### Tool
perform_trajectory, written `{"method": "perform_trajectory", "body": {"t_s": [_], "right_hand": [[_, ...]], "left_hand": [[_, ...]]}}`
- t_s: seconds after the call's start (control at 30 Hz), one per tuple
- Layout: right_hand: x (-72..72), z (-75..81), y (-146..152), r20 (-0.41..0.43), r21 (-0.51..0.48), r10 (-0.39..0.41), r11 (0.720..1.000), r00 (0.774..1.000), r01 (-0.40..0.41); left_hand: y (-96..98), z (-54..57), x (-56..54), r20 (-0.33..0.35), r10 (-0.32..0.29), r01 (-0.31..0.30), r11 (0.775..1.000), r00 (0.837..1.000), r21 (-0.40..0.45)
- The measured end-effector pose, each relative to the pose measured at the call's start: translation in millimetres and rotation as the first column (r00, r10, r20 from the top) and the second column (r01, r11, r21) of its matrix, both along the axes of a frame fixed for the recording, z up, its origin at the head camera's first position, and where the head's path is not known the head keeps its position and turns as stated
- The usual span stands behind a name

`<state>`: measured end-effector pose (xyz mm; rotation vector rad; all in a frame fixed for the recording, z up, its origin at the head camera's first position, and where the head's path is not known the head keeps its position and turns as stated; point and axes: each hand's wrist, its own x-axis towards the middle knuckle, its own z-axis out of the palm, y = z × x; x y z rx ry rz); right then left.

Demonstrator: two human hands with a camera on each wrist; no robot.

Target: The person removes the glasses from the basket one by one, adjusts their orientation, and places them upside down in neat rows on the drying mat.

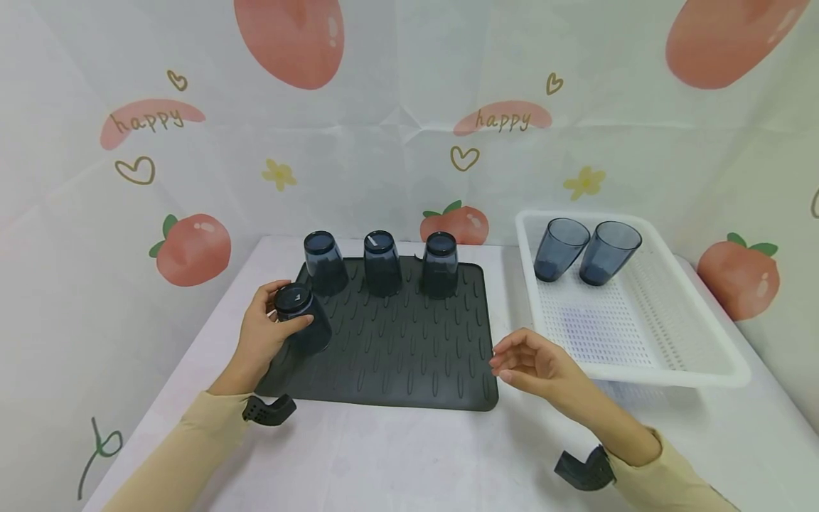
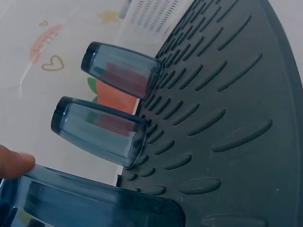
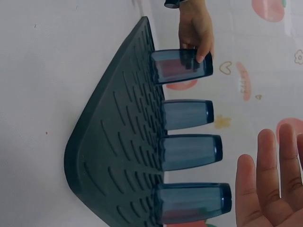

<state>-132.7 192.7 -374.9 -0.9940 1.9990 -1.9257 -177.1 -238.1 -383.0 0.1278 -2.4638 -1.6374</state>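
My left hand (image 1: pixel 259 341) grips a blue tumbler (image 1: pixel 312 331) near its base, thumb on one side and fingers on the other. The tumbler is upside down, its rim at the left part of the black ribbed mat (image 1: pixel 409 355). Behind it, three more tumblers stand inverted in a row along the mat's back edge: a left one (image 1: pixel 328 270), a middle one (image 1: pixel 382 267) and a right one (image 1: pixel 440 270). Beside the mat's right edge, my right hand (image 1: pixel 537 366) hovers with loosely bent fingers and holds nothing; its fingers (image 3: pixel 267 175) look extended in the right wrist view.
A white perforated basket (image 1: pixel 697 348) stands to the right of the mat. Two upright tumblers, one on the left (image 1: pixel 561 249) and one on the right (image 1: pixel 611 252), lean at its back. A printed cloth (image 1: pixel 384 163) hangs behind the white table (image 1: pixel 409 462).
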Motion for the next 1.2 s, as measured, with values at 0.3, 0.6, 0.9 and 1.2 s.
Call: {"method": "perform_trajectory", "body": {"t_s": [0.3,0.6,0.9,1.2], "right_hand": [[0.2,-2.0,0,0.006,-0.001,0.006,1.0,1.0,-0.006],[0.6,-1.4,0,0.001,-0.014,0.006,1.0,1.0,-0.006],[0.8,-2.1,0,-0.002,-0.005,0.003,1.0,1.0,-0.003],[-0.2,-3.3,0,-0.014,-0.009,0.002,1.0,1.0,-0.002]], "left_hand": [[0.7,2.4,0.7,0.006,-0.003,0.003,1.0,1.0,0.001],[-0.5,4.2,0.2,0.006,-0.009,0.009,1.0,1.0,-0.011],[-4.9,3.8,-3.7,-0.05,-0.031,0.031,0.999,0.998,0.007],[-0.3,29.2,-5.4,-0.166,0.006,-0.013,0.999,0.986,-0.041]]}}
